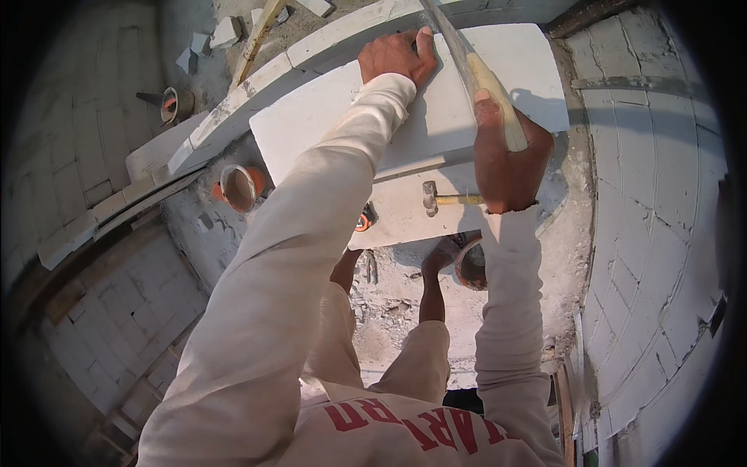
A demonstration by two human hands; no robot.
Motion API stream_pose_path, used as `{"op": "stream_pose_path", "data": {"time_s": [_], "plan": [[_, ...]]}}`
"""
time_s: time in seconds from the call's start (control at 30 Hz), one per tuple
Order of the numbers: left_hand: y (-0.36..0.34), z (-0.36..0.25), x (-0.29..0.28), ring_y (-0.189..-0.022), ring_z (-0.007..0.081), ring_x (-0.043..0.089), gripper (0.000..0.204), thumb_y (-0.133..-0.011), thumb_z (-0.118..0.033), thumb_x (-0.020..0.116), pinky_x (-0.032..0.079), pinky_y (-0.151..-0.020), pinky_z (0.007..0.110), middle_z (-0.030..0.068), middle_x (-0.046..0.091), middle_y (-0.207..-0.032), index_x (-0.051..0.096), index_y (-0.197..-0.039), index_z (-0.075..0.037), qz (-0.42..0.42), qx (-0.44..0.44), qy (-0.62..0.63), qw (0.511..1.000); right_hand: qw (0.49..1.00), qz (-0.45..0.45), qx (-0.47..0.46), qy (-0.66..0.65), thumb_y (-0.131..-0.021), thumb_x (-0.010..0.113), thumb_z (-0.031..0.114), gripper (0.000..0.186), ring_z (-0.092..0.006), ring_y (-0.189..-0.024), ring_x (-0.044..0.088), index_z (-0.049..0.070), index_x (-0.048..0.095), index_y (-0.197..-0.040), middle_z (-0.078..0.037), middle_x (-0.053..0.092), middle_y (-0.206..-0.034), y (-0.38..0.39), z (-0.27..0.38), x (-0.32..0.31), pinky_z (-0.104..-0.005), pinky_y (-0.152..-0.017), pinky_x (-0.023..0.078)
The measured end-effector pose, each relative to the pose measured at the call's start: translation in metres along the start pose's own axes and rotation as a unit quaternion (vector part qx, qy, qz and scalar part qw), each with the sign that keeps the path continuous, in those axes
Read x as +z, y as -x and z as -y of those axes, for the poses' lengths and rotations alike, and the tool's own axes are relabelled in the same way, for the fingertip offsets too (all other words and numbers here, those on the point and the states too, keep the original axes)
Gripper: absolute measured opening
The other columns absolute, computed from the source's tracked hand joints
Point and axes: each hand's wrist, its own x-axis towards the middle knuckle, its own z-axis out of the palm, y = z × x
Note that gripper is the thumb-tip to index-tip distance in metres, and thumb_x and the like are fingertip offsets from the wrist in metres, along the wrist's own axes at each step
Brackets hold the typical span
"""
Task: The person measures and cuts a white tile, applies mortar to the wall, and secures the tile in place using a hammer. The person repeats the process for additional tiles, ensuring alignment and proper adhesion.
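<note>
A large white block (327,117) lies flat on top of a wall in front of me. My left hand (397,54) presses down on its far edge, fingers spread on the surface. My right hand (506,159) grips the pale wooden handle of a long handsaw (490,89), whose blade runs up across the block toward the far side. A small hammer (443,199) with a yellow handle lies on a lower white block just under the big one.
An orange bucket (240,187) stands at the left below the block, another round pail (471,265) near my feet. A trowel in a pan (167,105) sits far left. White block walls (654,233) rise on both sides; rubble covers the floor.
</note>
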Motion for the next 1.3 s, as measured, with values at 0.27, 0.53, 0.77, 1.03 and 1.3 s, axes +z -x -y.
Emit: {"op": "stream_pose_path", "data": {"time_s": [0.27, 0.53, 0.77, 1.03, 1.3], "plan": [[0.018, 0.005, -0.015, -0.088, 0.0375, 0.071, 0.049, -0.100, -0.048, 0.046, 0.052, -0.091, 0.048, 0.0200, 0.075, -0.090, 0.082, -0.105, -0.015, -0.002, -0.012, 0.028, 1.000, 0.996, -0.013, 0.027, 0.085, -0.100, 0.059, 0.029, 0.045, -0.0181, -0.071, 0.072, -0.014, 0.072, -0.093, -0.018, 0.075, -0.077, 0.097, 0.034, -0.057, -0.0316, -0.064, 0.054], [-0.006, 0.006, -0.011, -0.093, 0.0382, 0.070, 0.050, -0.100, -0.050, 0.047, 0.052, -0.093, 0.048, 0.0206, 0.075, -0.093, 0.081, -0.109, -0.015, 0.007, -0.011, 0.028, 1.000, 0.995, -0.034, 0.009, 0.090, -0.100, 0.062, 0.029, 0.042, -0.0155, -0.051, 0.057, -0.005, 0.065, -0.075, -0.009, 0.060, -0.057, 0.065, 0.032, -0.035, -0.0340, -0.050, 0.042], [-0.011, -0.003, -0.003, -0.090, 0.0394, 0.071, 0.051, -0.100, -0.051, 0.047, 0.053, -0.090, 0.048, 0.0193, 0.076, -0.091, 0.081, -0.108, -0.014, 0.015, 0.008, 0.032, 0.999, 0.993, -0.051, 0.015, 0.107, -0.099, 0.067, 0.027, 0.037, -0.0104, -0.063, 0.047, -0.009, 0.069, -0.090, -0.003, 0.060, -0.067, -0.001, 0.040, 0.004, -0.0279, -0.060, 0.042], [-0.010, -0.004, -0.014, -0.092, 0.0355, 0.072, 0.050, -0.100, -0.050, 0.046, 0.053, -0.092, 0.045, 0.0191, 0.077, -0.095, 0.081, -0.114, -0.015, 0.029, -0.030, 0.000, 0.999, 0.991, -0.025, -0.012, 0.133, -0.099, 0.062, 0.028, 0.040, -0.0210, -0.058, 0.066, -0.010, 0.071, -0.092, -0.013, 0.066, -0.063, 0.134, 0.042, -0.089, -0.0336, -0.058, 0.051], [-0.008, -0.011, -0.010, -0.100, 0.0364, 0.073, 0.052, -0.100, -0.052, 0.045, 0.054, -0.096, 0.046, 0.0181, 0.078, -0.098, 0.080, -0.118, -0.017, 0.018, -0.034, -0.010, 0.999, 0.997, -0.022, -0.075, 0.013, -0.091, 0.075, 0.023, 0.037, -0.0265, -0.074, 0.072, -0.003, 0.063, -0.114, -0.018, 0.073, -0.084, -0.020, 0.008, -0.004, -0.0373, -0.071, 0.055]]}}
